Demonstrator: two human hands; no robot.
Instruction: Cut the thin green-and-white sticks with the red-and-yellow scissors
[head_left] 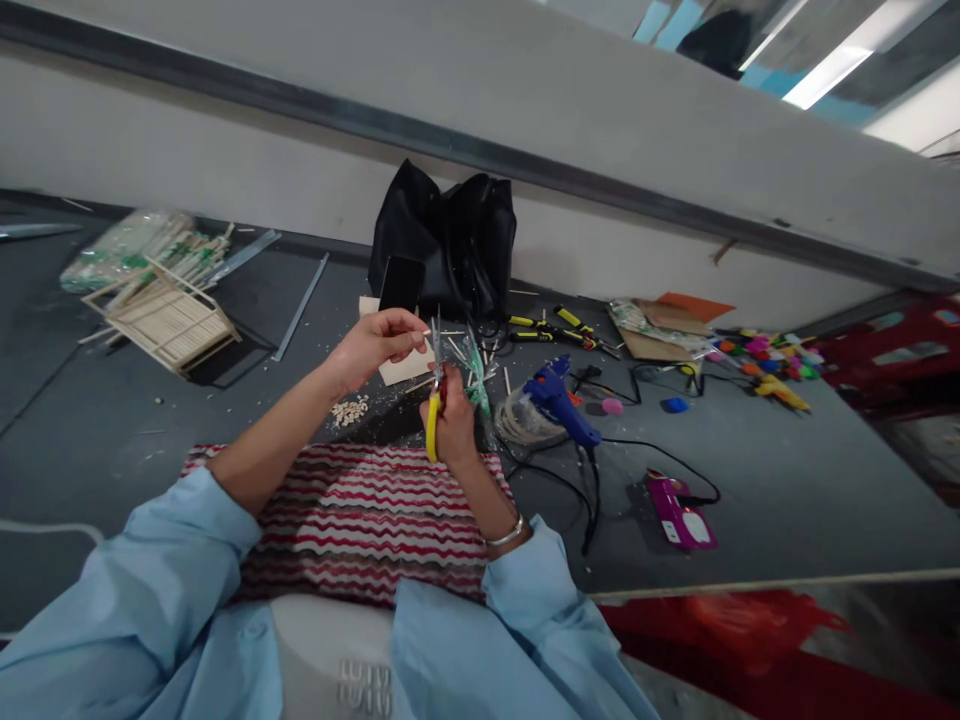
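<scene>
Yellow-handled scissors [434,400] are being gripped in the closed right hand [452,425], blades pointing up, while a thin wooden stick [427,335] is being pinched between the fingertips of the left hand [375,345] and presented to the blades just above the bench [787,480]. For a clean cut, the stick is best being kept square to the blades and held close to the cutting point. A striped cloth [360,520] is lying beneath the wrists; offcuts [350,410] are gathering beside it. A blue glue gun [559,400], a black bag [450,245] and a stick-built frame [169,320] are resting farther out.
</scene>
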